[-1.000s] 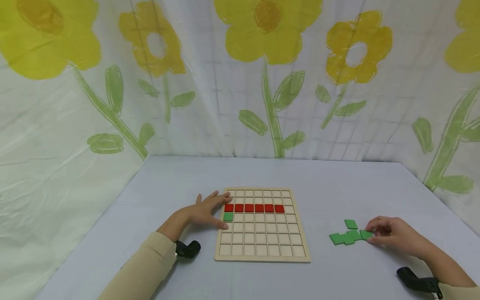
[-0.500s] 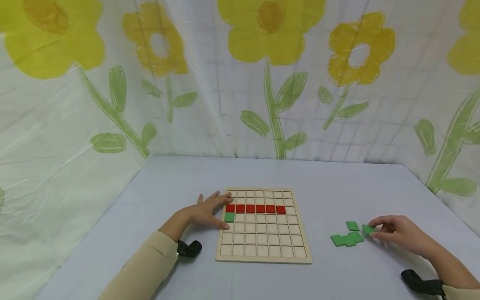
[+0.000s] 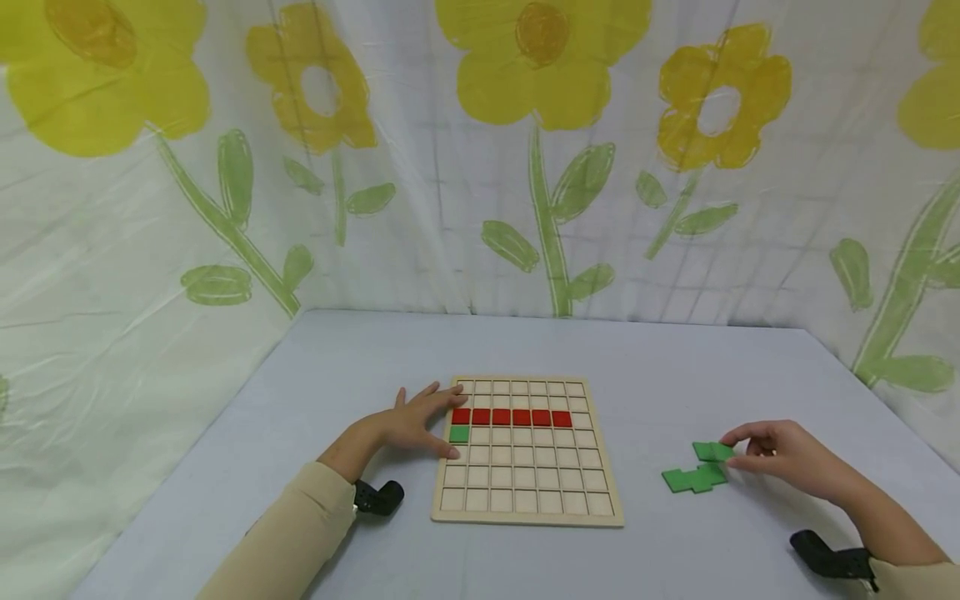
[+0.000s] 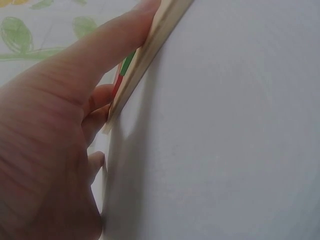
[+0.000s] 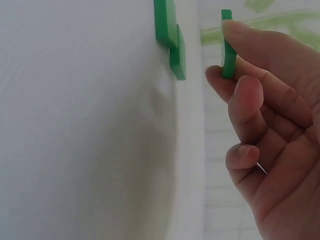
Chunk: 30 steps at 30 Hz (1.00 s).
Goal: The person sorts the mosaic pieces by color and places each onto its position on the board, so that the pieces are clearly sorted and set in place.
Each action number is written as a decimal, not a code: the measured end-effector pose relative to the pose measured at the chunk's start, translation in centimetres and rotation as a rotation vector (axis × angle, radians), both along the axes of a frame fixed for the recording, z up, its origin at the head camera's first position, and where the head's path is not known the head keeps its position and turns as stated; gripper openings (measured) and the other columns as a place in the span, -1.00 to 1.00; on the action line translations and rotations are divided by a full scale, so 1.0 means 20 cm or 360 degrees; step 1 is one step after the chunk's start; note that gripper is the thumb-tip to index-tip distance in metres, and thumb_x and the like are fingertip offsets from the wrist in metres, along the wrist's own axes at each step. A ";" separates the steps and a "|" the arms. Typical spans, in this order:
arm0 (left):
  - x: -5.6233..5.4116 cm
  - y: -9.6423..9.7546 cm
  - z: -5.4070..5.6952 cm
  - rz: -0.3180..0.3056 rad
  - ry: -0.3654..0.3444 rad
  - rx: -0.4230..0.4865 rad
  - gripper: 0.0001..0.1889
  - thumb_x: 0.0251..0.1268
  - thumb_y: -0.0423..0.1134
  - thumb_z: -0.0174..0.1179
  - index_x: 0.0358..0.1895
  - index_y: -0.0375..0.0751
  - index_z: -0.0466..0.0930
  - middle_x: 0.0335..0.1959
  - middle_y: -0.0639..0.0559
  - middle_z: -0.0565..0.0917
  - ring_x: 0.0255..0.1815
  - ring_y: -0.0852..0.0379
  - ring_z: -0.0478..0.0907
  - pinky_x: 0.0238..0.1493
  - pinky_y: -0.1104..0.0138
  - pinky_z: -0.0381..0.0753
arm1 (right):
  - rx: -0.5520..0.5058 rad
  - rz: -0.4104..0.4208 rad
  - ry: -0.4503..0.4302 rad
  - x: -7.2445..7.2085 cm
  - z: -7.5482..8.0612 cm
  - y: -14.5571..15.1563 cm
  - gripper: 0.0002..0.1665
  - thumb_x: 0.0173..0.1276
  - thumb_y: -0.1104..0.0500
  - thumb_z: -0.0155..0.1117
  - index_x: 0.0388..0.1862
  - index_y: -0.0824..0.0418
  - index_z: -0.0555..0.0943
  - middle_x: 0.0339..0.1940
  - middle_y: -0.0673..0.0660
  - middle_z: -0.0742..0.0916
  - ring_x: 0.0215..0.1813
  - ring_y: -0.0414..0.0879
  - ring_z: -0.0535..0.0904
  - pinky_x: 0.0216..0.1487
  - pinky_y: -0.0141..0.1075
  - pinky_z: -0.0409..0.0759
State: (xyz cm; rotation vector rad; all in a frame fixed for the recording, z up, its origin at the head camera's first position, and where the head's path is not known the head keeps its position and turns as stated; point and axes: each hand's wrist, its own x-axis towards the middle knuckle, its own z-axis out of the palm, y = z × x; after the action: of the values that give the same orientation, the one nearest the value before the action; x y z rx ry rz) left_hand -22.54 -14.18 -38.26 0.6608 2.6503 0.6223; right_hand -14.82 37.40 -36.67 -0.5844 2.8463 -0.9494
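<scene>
A wooden grid board (image 3: 527,518) lies flat on the table, with red square tiles (image 3: 500,417) along one row. One green tile (image 3: 459,434) sits below the leftmost red one. My left hand (image 3: 408,425) rests spread at the board's left edge, thumb and fingertips touching the frame; the left wrist view shows its thumb against the rim. On the right, my right hand (image 3: 783,458) pinches a green square tile (image 5: 228,57) between thumb and index finger, raised off the table. Just left of that hand lie several loose green tiles (image 3: 690,477), some overlapping; the held tile partly covers one.
The white table (image 3: 375,350) extends around the board. Behind it hangs a white curtain (image 3: 420,208) printed with yellow flowers. Each wrist carries a black camera mount, the left one (image 3: 380,497) close to the board's left side.
My right hand has picked a green tile off the right of the pile and carried it slightly left, over another loose tile. The left hand stays on the board.
</scene>
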 end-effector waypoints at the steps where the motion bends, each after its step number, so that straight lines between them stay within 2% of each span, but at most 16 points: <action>1: 0.00 0.00 0.00 -0.0002 -0.0003 0.0003 -0.09 -0.10 0.22 0.35 0.40 0.14 0.17 0.51 0.22 0.02 0.55 0.00 -0.31 0.37 -0.21 -0.57 | -0.0006 0.0011 0.0006 0.00 0.00 -0.01 -0.67 0.20 0.20 0.32 -0.11 0.39 0.61 -0.52 -0.12 0.59 -0.51 -0.37 0.37 -0.58 -0.42 0.36; 7: 0.00 0.00 0.01 0.0000 -0.0012 0.0015 -0.09 -0.10 0.21 0.35 0.40 0.14 0.17 0.51 0.22 0.03 0.55 0.00 -0.32 0.37 -0.22 -0.56 | -0.0024 0.0045 0.0045 -0.04 0.03 -0.06 -0.67 0.19 0.17 0.33 -0.14 0.38 0.62 -0.51 -0.11 0.60 -0.51 -0.38 0.38 -0.58 -0.42 0.35; 14: -0.01 0.00 0.00 -0.0013 -0.0006 0.0035 -0.08 -0.12 0.22 0.36 0.40 0.12 0.18 0.50 0.21 0.04 0.55 -0.03 -0.31 0.35 -0.25 -0.55 | -0.0042 0.0050 0.0013 -0.08 0.07 -0.12 -0.65 0.18 0.13 0.34 -0.14 0.36 0.62 -0.55 -0.06 0.61 -0.52 -0.35 0.40 -0.56 -0.42 0.35; 20: -0.01 -0.01 0.00 -0.0011 -0.0012 0.0025 -0.08 -0.12 0.23 0.35 0.40 0.14 0.18 0.50 0.23 0.04 0.55 -0.01 -0.32 0.35 -0.24 -0.57 | -0.0071 0.0145 0.0064 -0.12 0.09 -0.21 -0.68 0.18 0.16 0.34 -0.14 0.34 0.63 -0.54 -0.06 0.60 -0.54 -0.34 0.37 -0.59 -0.43 0.34; 30: -0.01 -0.01 0.00 -0.0022 -0.0001 0.0021 -0.08 -0.11 0.22 0.35 0.40 0.12 0.18 0.51 0.21 0.04 0.55 -0.02 -0.30 0.35 -0.25 -0.55 | -0.0082 0.0297 0.0039 -0.20 0.11 -0.37 -0.70 0.20 0.12 0.33 -0.15 0.28 0.63 -0.47 0.01 0.64 -0.54 -0.34 0.39 -0.54 -0.43 0.40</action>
State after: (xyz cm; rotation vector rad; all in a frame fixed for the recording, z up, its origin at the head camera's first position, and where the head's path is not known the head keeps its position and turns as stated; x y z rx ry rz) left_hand -22.72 -14.28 -38.19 0.6817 2.6411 0.6363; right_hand -18.75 30.07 -34.41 -0.8553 2.7351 -0.9911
